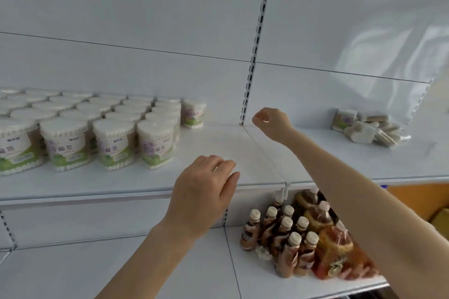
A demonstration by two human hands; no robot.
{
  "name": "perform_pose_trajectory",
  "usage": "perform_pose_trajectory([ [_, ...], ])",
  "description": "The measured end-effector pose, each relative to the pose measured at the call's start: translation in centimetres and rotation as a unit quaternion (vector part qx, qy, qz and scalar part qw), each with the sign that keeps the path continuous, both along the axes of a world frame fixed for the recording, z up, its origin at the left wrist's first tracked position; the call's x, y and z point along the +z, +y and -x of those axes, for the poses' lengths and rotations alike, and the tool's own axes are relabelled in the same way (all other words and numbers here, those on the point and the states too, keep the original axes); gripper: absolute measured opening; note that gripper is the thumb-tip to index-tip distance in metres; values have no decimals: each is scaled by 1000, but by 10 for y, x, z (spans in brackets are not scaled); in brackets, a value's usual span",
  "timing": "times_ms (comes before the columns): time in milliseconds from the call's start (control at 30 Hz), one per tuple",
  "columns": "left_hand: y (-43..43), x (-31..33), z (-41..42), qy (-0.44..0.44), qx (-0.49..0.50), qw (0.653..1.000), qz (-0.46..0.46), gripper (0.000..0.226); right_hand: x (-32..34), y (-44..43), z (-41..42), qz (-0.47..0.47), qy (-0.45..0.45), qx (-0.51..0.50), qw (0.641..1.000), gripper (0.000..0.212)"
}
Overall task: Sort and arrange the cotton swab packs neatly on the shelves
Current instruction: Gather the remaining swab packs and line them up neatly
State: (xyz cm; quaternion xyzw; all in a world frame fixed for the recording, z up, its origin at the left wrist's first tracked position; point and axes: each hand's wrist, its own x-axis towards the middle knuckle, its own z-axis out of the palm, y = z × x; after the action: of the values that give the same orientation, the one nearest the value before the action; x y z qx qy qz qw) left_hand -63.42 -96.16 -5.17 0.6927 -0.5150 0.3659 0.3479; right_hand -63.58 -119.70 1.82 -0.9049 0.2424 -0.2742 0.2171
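Several round cotton swab packs (111, 143) with green and purple labels stand in neat rows on the left of the white upper shelf (243, 153). One more pack (193, 113) stands apart at the back, right of the rows. A loose heap of swab packs (366, 127) lies at the far right of the shelf. My left hand (204, 192) hovers palm down over the shelf's front edge, holding nothing. My right hand (269, 121) is stretched to the back of the shelf, fingers curled shut, nothing visible in them.
A slotted upright (255, 56) divides the white back wall. On the lower shelf (170, 269) stand several brown bottles with cream caps (281, 233) beside orange snack bags (337, 245). An orange surface (418, 199) shows at the far right.
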Motion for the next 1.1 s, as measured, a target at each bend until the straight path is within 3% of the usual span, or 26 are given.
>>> perform_pose_trajectory([
  [267,-128,-1,95,26,-110,993,-44,33,-2,-112,175,21,-11,-88,996,23],
  [500,-232,2,169,44,-118,988,-93,39,1,-215,288,50,-3,-135,990,23],
  [800,-282,24,164,70,-46,990,-114,44,-9,-277,261,58,8,-53,997,40],
  [1000,-310,29,146,81,-38,989,-121,50,-17,-314,224,71,92,-73,991,57],
  [1100,-329,31,144,75,-31,989,-121,48,-27,-335,221,66,115,-81,988,48],
])
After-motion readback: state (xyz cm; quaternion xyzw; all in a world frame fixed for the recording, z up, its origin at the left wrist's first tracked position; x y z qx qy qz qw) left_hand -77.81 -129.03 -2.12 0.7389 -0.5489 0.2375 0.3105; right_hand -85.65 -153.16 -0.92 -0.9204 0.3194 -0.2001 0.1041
